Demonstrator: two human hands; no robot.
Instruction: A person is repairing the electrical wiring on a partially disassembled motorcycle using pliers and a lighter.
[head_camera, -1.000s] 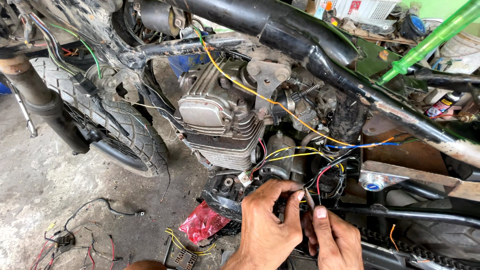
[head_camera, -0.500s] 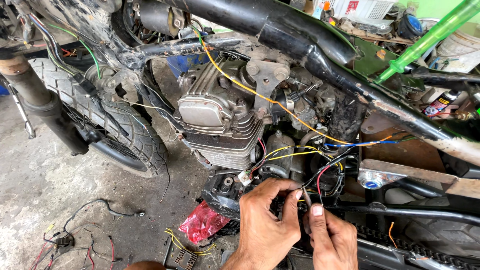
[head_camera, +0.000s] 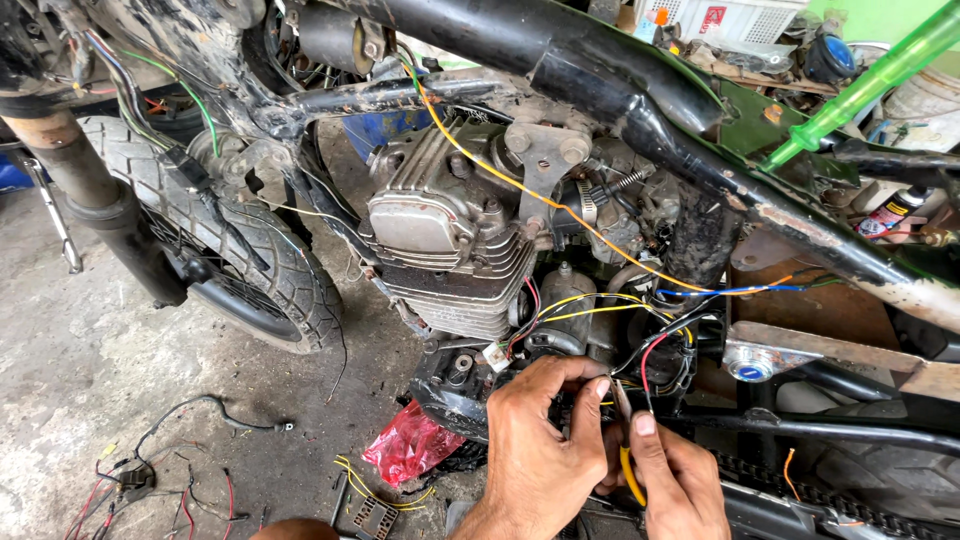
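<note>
stained concrete floor (head_camera: 90, 380) spreads under a stripped motorcycle, its grey finned engine (head_camera: 445, 250) sitting at about 11 o'clock from the hands. at 8 o'clock a red plastic bag (head_camera: 410, 447) lies crumpled beside a small yellow wire bundle (head_camera: 365, 480); what the bag contains can't be made out. since a second ago both hands have stayed low at the wiring, the right one shifting slightly. the left hand (head_camera: 540, 450) has its fingers curled, pinching thin wires (head_camera: 640, 365) near the tips. the right hand (head_camera: 675, 480) is closed around yellow-handled pliers (head_camera: 628, 465), whose tip touches the wires between both thumbs.
</note>
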